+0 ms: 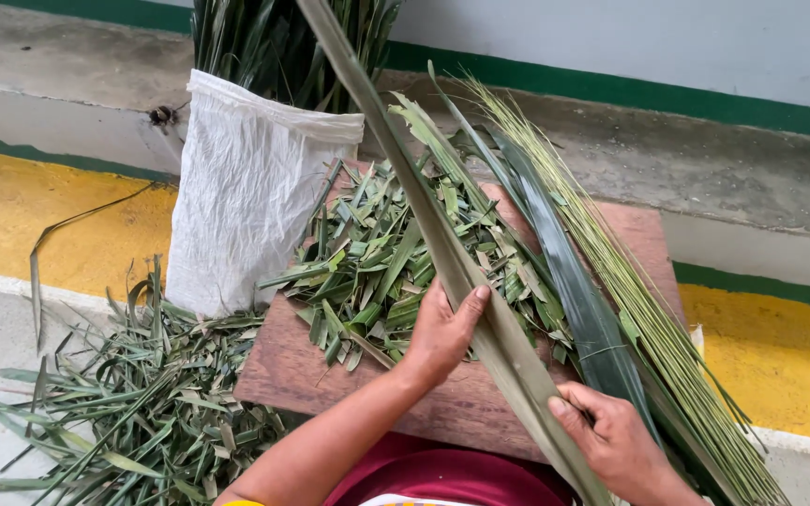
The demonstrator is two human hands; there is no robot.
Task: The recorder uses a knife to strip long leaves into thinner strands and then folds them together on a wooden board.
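- Left hand [442, 333] closed round long palm leaf [461, 272] mid-length, thumb on top, above wooden board [302, 365].
- Right hand [616, 440] pinches leaf's lower end near lap.
- Best w/ leaf kept taut btwn hands, grip firm, away from stripped midribs [649, 319] at right.

The long palm leaf [461, 272] under my hands feels dull, matt grey-green and fibrous. The tabletop [302, 375] is worn brown wood, unpolished. The cut leaf scraps [377, 253] look dry and papery, while the dark leaf blades [574, 281] have a slight gloss. The thin midrib sticks [639, 309] look stiff and smooth. The white sack [246, 197] is woven plastic, crinkled. The floor [780, 365] is rough painted concrete.
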